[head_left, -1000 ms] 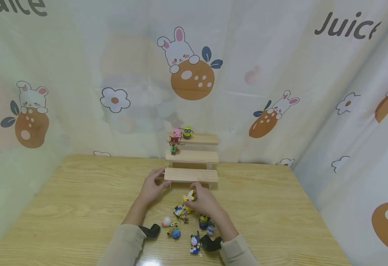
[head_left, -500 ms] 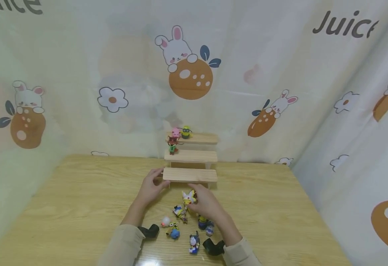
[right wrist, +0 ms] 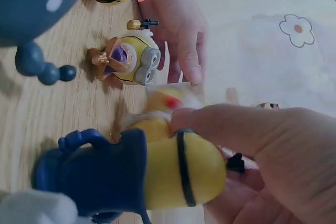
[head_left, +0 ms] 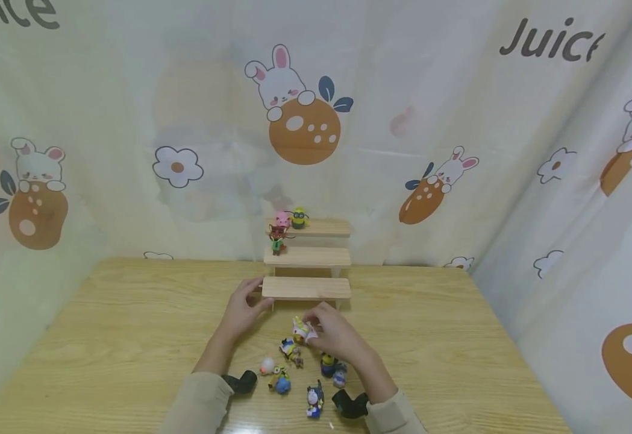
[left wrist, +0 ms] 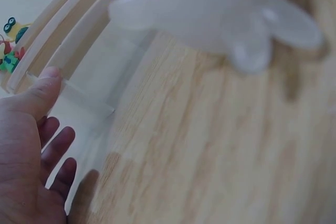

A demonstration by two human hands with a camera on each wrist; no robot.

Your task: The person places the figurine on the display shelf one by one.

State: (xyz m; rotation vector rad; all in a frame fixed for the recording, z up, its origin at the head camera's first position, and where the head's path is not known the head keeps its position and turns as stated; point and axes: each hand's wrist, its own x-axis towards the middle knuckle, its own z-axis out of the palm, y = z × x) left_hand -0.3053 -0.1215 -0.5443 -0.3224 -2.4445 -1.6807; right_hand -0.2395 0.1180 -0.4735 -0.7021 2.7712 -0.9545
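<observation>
My right hand point(head_left: 338, 333) pinches a small yellow-and-white toy figure point(head_left: 300, 330) with a red cheek, just in front of the stepped wooden stand point(head_left: 306, 288). In the right wrist view the figure is blurred and partly covered by a minion figure point(right wrist: 178, 174) standing closer to the camera. At the left end of the stand's lowest board, my left hand point(head_left: 240, 312) rests with its thumb at the board's edge. Its other fingers hang loose beside the clear leg in the left wrist view.
A pink pig point(head_left: 282, 219) and a minion with goggles point(head_left: 299, 218) stand on the top board. Below them is a fox figure point(head_left: 277, 242). Several figures lie between my forearms, among them a dark-blue-and-white one point(head_left: 314, 401) and a white one point(left wrist: 205, 9).
Between my right fingers, the yellow-and-white figure has turned and tipped over to the left. My left hand stays at the stand. The head view has shifted slightly.
</observation>
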